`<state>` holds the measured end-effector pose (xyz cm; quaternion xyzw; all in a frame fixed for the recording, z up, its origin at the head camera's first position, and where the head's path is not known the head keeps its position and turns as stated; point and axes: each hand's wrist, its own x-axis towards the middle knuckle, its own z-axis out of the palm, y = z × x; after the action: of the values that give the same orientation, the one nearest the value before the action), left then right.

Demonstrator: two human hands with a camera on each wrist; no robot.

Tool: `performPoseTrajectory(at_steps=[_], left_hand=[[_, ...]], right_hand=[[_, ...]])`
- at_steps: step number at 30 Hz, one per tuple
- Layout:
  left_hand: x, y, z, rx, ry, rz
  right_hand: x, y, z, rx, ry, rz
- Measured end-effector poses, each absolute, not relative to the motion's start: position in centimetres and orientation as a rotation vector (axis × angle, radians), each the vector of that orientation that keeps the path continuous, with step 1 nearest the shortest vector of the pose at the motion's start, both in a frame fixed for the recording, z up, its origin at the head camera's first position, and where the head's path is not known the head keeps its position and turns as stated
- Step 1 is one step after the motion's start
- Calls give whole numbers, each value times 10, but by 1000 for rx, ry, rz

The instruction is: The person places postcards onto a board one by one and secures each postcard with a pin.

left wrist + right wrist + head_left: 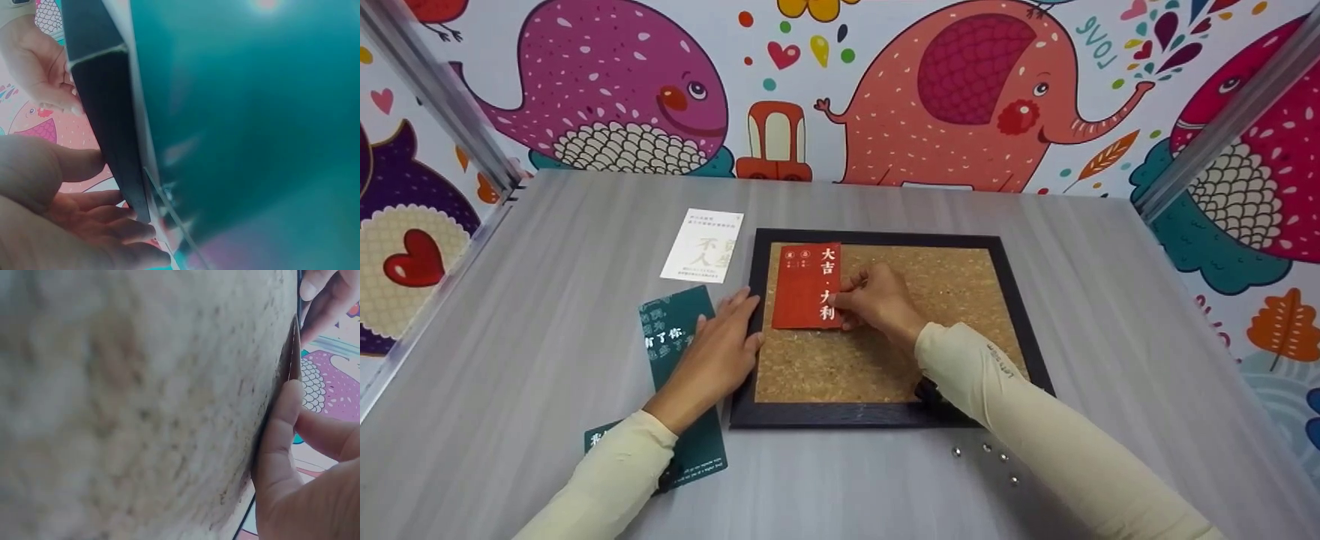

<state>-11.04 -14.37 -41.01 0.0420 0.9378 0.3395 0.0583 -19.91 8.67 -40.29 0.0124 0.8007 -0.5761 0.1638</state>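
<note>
A red card [807, 286] with white characters lies over the upper left of a cork board [885, 367], which has a black frame [840, 415]. My right hand [881, 296] pinches the card's right edge between thumb and fingers; in the right wrist view the card [296, 354] shows edge-on, close to the cork. At the board's left side my left hand [720, 349] rests with fingers extended, thumb and fingertips against the frame. The left wrist view shows those fingers beside the dark frame edge [109, 112]. A dark green card [694, 442] lies partly under my left forearm.
Beyond the left hand lies a white card [702, 246] with printed characters. A corner of another green card [594, 436] shows by the left sleeve. Several small silvery pieces [987, 447] lie in front of the board. A wall printed with cartoon animals [960, 97] borders the table's back.
</note>
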Motion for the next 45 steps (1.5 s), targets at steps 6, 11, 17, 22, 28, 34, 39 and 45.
performPoseTrajectory(at_steps=[6, 11, 17, 22, 28, 34, 39, 45], left_hand=[[-109, -145, -411, 144, 2870, 1029], [-109, -144, -410, 151, 2873, 1033], [-109, -144, -409, 146, 2872, 1019], [-109, -143, -408, 144, 2872, 994], [-111, -144, -413, 138, 2878, 971], [-113, -140, -421, 221, 2996, 985], [-113, -131, -410, 313, 3072, 956], [-119, -128, -411, 356, 3058, 895]], right_hand=[[-202, 82, -402, -30, 2407, -1461], [-204, 80, -401, -44, 2469, -1348], [-204, 80, -400, -87, 2472, -1318], [-204, 80, -402, -108, 2479, -1311], [-204, 80, -404, -144, 2502, -1317], [-205, 81, -407, -186, 2505, -1322], [-205, 82, -407, -201, 2507, -1327], [-205, 81, -407, -195, 2499, -1334]])
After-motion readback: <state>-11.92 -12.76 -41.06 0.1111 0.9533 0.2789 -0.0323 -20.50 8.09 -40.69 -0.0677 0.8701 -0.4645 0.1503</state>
